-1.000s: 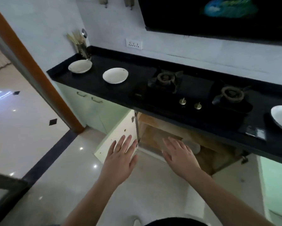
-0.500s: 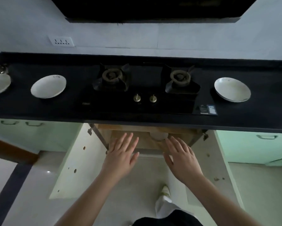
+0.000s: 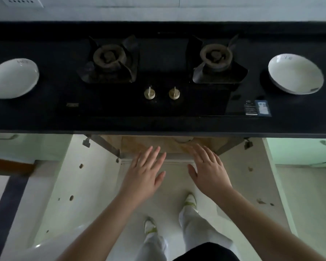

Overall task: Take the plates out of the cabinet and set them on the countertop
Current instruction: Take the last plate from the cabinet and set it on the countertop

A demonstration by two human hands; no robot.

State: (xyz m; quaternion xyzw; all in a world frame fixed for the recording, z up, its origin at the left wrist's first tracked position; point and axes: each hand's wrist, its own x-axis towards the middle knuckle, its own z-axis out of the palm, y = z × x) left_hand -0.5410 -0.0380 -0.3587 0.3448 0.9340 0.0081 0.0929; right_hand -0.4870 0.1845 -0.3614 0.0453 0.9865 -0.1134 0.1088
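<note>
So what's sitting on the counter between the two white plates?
In the head view, the gas stove lies between the left plate and the right plate, with two burners and two knobs.

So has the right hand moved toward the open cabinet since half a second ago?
Barely, if at all. The right hand is open, its fingers just over the cabinet's front edge below the countertop, as before. The view mostly looks changed by the camera.

Home kitchen: gas hob [image 3: 162, 72], countertop [image 3: 45, 113], cabinets [image 3: 299, 153].
</note>
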